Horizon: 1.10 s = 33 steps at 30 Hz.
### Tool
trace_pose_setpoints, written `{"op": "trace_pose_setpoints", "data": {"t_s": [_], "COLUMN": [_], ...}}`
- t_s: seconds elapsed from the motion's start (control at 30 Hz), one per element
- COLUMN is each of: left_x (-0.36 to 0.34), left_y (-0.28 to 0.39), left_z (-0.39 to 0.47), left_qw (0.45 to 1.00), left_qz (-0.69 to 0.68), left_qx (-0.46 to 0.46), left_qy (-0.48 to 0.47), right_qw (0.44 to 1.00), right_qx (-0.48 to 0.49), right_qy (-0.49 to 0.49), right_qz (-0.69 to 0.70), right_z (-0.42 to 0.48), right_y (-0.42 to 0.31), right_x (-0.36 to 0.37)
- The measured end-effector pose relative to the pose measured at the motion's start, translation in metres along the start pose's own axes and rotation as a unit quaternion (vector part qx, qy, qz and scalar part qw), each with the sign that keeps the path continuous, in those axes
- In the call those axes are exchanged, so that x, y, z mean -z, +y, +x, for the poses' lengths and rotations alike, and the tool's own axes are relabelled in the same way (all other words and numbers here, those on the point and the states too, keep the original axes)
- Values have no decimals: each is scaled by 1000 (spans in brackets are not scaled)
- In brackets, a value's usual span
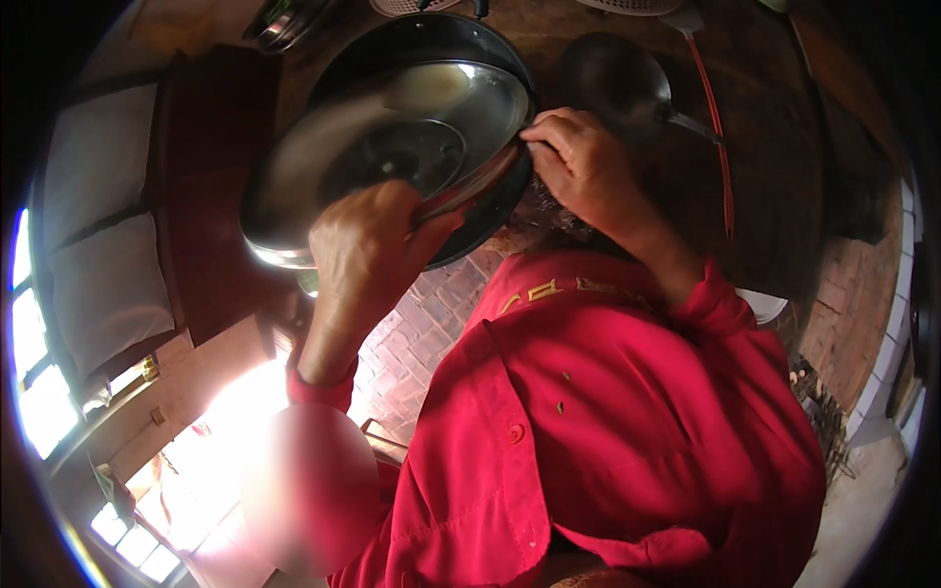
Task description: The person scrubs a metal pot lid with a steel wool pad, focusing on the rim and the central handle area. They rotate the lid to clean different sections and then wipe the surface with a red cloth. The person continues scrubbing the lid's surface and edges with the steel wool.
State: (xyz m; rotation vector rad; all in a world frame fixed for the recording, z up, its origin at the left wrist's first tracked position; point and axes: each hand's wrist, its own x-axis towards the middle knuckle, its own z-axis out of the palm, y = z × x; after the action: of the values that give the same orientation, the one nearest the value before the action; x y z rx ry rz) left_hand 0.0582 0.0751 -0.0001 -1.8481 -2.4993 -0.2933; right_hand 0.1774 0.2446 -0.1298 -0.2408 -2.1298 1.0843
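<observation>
A shiny, shallow round metal basin (294, 184) is tilted over a black wok (412, 37), covering much of it. Its floor has a darker ring. My left hand (367, 235) grips the near rim of the basin, with the knuckles over its inside; motion blurs the thumb. At the right side, my right hand (584, 173) has its fingertips closed on the rim, where the basin and the wok's edge meet. The wok's inside is mostly hidden beneath the basin.
A dark metal ladle (614, 84) and a red-handled spatula (709, 95) lie to the right on the dark worktop (764, 176). Parts of colanders (625, 4) and a steel bowl (283, 28) show at the far edge. Brick flooring (419, 316) lies below.
</observation>
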Motion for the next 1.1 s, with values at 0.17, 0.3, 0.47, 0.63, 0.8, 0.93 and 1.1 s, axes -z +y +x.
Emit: {"op": "trace_pose_setpoints", "data": {"t_s": [0.17,0.3,0.47,0.63,0.8,0.93,1.1], "left_x": [2,3,4,6,7,13,38], "left_y": [-1,-4,-4,-1,-8,-12,-37], "left_z": [1,-1,2,2,-1,-4,-14], "left_qw": [1000,1000,1000,999,1000,1000,999], "left_qz": [-7,-4,-15,-29,-22,-24,-25], "left_qx": [13,10,-4,22,18,-13,-13], "left_qy": [-9,-8,-1,-23,-14,-12,-44], "right_qw": [994,995,1000,995,999,994,991], "right_qx": [65,83,-14,55,32,-63,-58], "right_qy": [-48,-49,3,-47,-17,-7,4], "right_qz": [70,30,4,75,41,87,122], "right_z": [5,5,6,3,5,2,0], "right_y": [-54,-33,-2,-50,-20,29,10], "right_x": [-5,0,-3,-6,-2,-6,-7]}}
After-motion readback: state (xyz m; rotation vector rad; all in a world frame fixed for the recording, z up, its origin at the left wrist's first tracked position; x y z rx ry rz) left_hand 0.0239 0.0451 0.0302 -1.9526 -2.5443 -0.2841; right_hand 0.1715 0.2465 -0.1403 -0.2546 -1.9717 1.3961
